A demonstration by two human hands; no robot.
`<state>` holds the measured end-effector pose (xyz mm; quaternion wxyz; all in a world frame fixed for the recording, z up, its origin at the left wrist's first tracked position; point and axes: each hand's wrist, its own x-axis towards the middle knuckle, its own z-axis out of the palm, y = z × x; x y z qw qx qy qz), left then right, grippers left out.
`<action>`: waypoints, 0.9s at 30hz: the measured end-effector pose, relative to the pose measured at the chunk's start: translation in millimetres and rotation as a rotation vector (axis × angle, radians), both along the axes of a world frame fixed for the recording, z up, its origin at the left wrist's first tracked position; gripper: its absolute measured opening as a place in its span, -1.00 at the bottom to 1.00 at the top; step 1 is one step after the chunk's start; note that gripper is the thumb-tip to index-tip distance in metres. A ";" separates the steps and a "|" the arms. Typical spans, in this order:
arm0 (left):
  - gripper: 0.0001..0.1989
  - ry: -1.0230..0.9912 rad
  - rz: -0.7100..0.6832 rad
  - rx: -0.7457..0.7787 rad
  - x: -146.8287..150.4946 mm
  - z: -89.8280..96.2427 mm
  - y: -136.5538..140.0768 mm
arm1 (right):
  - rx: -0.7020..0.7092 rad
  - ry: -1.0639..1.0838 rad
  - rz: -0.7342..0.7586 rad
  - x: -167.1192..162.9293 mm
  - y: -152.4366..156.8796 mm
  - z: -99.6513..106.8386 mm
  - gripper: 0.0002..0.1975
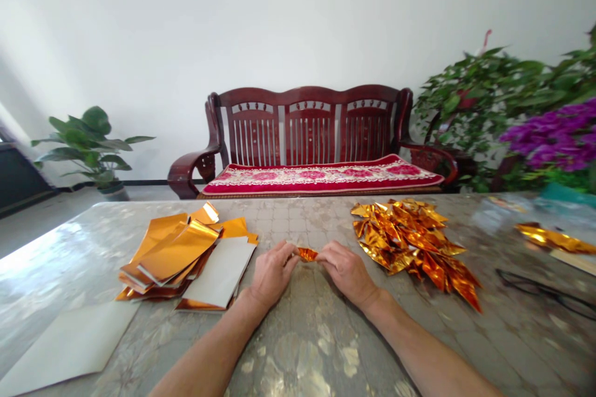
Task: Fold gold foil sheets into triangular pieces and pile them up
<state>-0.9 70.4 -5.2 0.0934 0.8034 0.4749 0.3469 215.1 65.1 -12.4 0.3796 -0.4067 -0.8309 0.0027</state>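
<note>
A small folded piece of gold foil paper point(307, 254) spans the gap between my two hands, just above the middle of the table. My left hand point(274, 270) pinches its left end, fingers closed. At the right end, my right hand point(347, 273) grips it the same way. Only the middle of the piece shows; the fingertips hide its ends. Left of my hands lies a loose stack of flat gold foil sheets point(179, 248), some with the white back point(218, 273) up. To the right is a heap of folded gold foil pieces point(410, 236).
The patterned table point(288, 347) fills the foreground. A pale sheet point(69, 344) lies at its near left. Eyeglasses point(544, 291), a gold foil strip point(556, 239) and clear plastic point(500, 211) are at the right. Beyond stands a wooden bench point(307, 130), with plants on both sides.
</note>
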 end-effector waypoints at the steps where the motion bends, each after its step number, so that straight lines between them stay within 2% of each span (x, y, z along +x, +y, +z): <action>1: -0.90 -0.010 -0.012 -0.009 0.1 -0.6 0.0 | 0.005 0.000 0.002 -0.2 -0.2 -0.1 -0.84; 11: -0.85 -0.067 -0.115 -0.099 1.1 -3.6 6.6 | -0.007 0.002 0.001 2.7 0.5 -1.9 -0.81; 20: -0.83 -0.047 -0.176 -0.094 1.3 1.7 4.5 | -0.015 -0.108 -0.063 2.1 -2.9 2.8 -0.76; 27: -0.82 -0.047 -0.226 -0.144 -3.9 1.0 6.6 | -0.005 -0.159 -0.067 3.7 -5.7 5.0 -0.75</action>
